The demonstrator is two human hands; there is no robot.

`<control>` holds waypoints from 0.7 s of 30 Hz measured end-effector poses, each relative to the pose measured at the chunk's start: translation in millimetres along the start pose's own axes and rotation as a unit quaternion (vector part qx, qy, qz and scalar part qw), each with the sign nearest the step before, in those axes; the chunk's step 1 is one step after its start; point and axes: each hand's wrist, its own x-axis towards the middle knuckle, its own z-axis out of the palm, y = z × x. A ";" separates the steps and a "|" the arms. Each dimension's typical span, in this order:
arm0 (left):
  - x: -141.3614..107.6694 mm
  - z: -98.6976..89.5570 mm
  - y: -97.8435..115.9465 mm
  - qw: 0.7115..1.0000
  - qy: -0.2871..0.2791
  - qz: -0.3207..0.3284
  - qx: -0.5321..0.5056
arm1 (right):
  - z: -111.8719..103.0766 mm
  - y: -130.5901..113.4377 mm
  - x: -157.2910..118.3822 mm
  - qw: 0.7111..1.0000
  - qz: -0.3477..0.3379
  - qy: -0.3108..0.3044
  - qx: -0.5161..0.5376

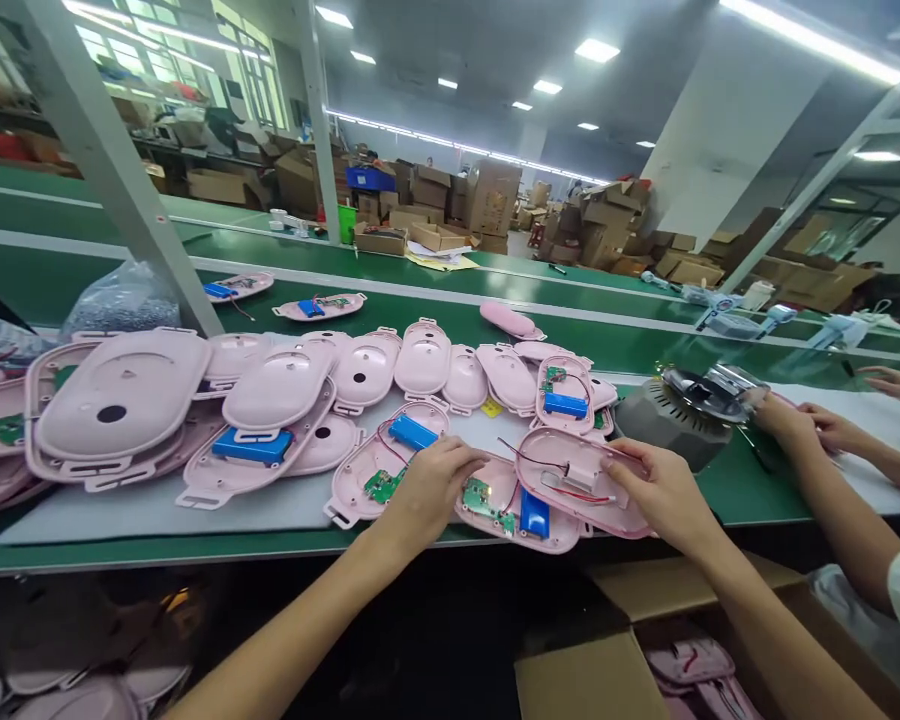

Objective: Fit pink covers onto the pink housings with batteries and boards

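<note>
My right hand (664, 495) grips the right end of a pink plastic shell half (534, 462), tilted with its inside showing. A silvery motor-like block (583, 476) with red and dark wires sits in that half. Below and partly behind it lies another pink shell with a green circuit board (478, 497) and a blue battery pack (534, 514). My left hand (436, 483) is closed, fingertips together at this lower shell's upper left rim; what they pinch is hidden. Left of that hand, an open shell (351, 478) carries a blue battery pack (412, 432) and a circuit board.
Pink shells (127, 385) crowd the left and back of the white mat (157, 520). A grey, metal-topped device (667, 420) stands at right, beside a co-worker's hands (784, 425). An open cardboard box (581, 675) holding pink parts is below the bench edge. A metal post (131, 190) rises at left.
</note>
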 end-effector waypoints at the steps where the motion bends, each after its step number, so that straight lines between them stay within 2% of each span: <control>1: -3.0 0.3 -2.4 0.999 0.021 0.012 -0.021 | 1.1 -2.9 1.8 1.000 -0.006 0.007 -0.015; 3: -8.1 1.2 -4.4 0.996 0.073 0.056 -0.016 | 3.7 -11.1 5.4 0.998 -0.026 0.013 -0.047; 5: -9.3 1.6 -2.5 0.982 0.108 0.138 0.072 | 7.1 -22.2 9.1 0.996 -0.053 0.015 -0.069; 7: -5.8 0.5 2.0 0.953 0.108 0.214 0.183 | 11.2 -34.5 12.4 0.994 -0.076 0.008 -0.072; 9: 0.3 -1.8 6.8 0.931 0.090 0.246 0.254 | 15.5 -45.3 14.7 0.994 -0.089 0.007 -0.067; 12: 7.5 -4.4 9.3 0.928 0.064 0.255 0.263 | 21.3 -56.5 16.4 0.994 -0.087 0.028 -0.067; 15: 8.8 -2.4 5.3 0.942 0.054 0.273 0.188 | 25.7 -62.4 16.8 0.992 -0.074 0.059 -0.080; 18: 6.1 3.4 -0.1 0.977 0.069 0.196 0.042 | 28.4 -63.9 17.1 0.990 -0.078 0.077 -0.090; 21: 2.4 9.6 -3.6 0.989 0.072 0.116 -0.050 | 30.0 -59.9 17.5 0.985 -0.083 0.097 -0.119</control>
